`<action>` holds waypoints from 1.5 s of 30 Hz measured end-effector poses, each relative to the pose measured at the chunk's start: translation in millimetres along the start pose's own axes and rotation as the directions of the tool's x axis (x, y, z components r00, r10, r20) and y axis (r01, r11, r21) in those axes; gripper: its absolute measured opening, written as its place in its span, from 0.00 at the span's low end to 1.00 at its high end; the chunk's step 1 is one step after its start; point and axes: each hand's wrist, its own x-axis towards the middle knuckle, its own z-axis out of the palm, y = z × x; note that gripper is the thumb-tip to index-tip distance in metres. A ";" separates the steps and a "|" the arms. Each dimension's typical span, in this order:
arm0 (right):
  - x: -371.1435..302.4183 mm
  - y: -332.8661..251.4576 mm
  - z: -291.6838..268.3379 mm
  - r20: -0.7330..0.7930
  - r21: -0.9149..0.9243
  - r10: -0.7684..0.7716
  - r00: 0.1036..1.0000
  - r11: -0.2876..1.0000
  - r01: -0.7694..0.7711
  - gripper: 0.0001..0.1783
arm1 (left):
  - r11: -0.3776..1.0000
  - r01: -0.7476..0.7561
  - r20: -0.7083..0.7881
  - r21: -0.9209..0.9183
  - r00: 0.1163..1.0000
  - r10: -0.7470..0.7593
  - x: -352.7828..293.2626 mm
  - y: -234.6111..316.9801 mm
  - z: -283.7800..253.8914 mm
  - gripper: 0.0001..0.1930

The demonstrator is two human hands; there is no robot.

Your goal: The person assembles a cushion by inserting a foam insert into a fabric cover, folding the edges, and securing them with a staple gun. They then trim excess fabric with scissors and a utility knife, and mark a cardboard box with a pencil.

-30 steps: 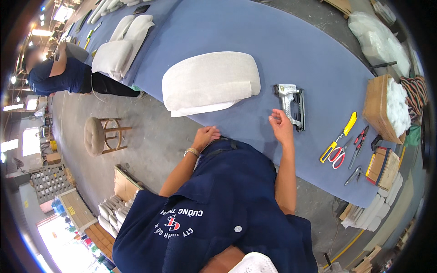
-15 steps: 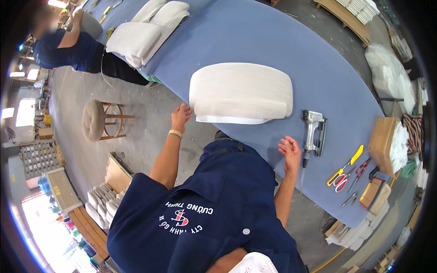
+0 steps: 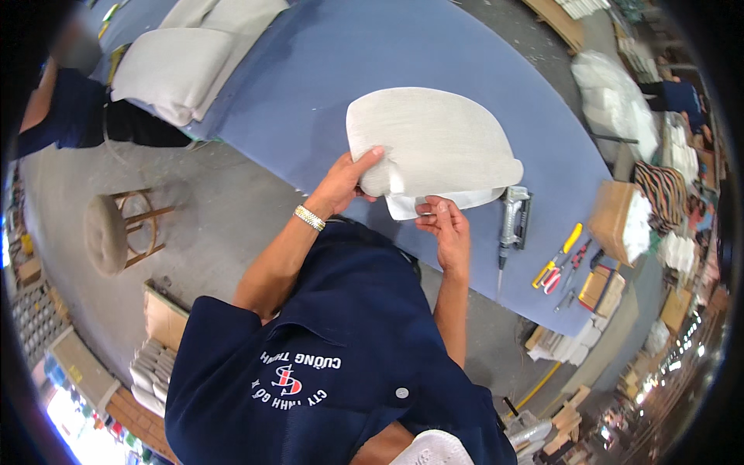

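A cream fabric-covered cushion (image 3: 434, 139) with a rounded far edge sits on the blue-topped table in front of me, its near left corner lifted. My left hand (image 3: 345, 182) grips that corner, thumb on top and fingers curled underneath. Along the cushion's near side a white lining flap (image 3: 403, 206) hangs loose. My right hand (image 3: 446, 225) is at this flap, fingers bent and thumb against its edge in what looks like a pinch. Just right of the cushion lies a silver pneumatic staple gun (image 3: 511, 221), touched by neither hand.
Yellow-handled screwdriver (image 3: 572, 237), red-handled scissors (image 3: 549, 279) and a carton (image 3: 612, 221) with white filling are on the table's right. More cream cushions (image 3: 170, 70) lie far left, beside another person (image 3: 74, 112). A round padded stool (image 3: 108, 232) stands on the floor at left.
Both hands have come in to the cushion; the left took its near left corner and raised it, the right reached the white flap. The cushion has tilted, and my view has shifted right.
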 end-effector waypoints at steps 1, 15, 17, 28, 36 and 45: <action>-0.9 -4.6 -0.4 -0.024 -0.017 -0.017 1.000 1.000 0.017 0.22 | 0.999 -0.028 0.037 0.028 0.999 0.026 3.6 3.9 12.2 0.35; 9.6 -30.5 30.7 0.113 0.680 -0.009 0.994 0.729 -0.071 0.34 | 0.985 -0.144 0.265 0.099 0.957 0.113 30.2 58.1 43.9 0.28; 10.8 -33.5 36.6 0.051 0.680 0.039 0.998 0.731 -0.064 0.34 | 0.988 -0.122 0.262 0.098 0.960 0.093 31.5 54.3 38.9 0.28; 20.6 -47.5 57.3 -0.087 -0.028 0.055 0.995 0.998 -0.058 0.35 | 0.992 -0.021 0.191 0.124 0.982 -0.003 35.8 -2.1 3.5 0.34; 8.0 -28.2 27.6 -0.094 0.211 0.227 0.969 0.956 -0.203 0.58 | 0.929 -0.235 0.302 0.286 0.942 0.146 28.3 -18.7 -3.0 0.31; -13.8 -17.8 32.7 -0.097 0.254 0.295 0.951 0.931 -0.262 0.47 | 0.760 -0.391 0.438 0.519 0.885 0.156 28.2 -5.9 2.0 0.36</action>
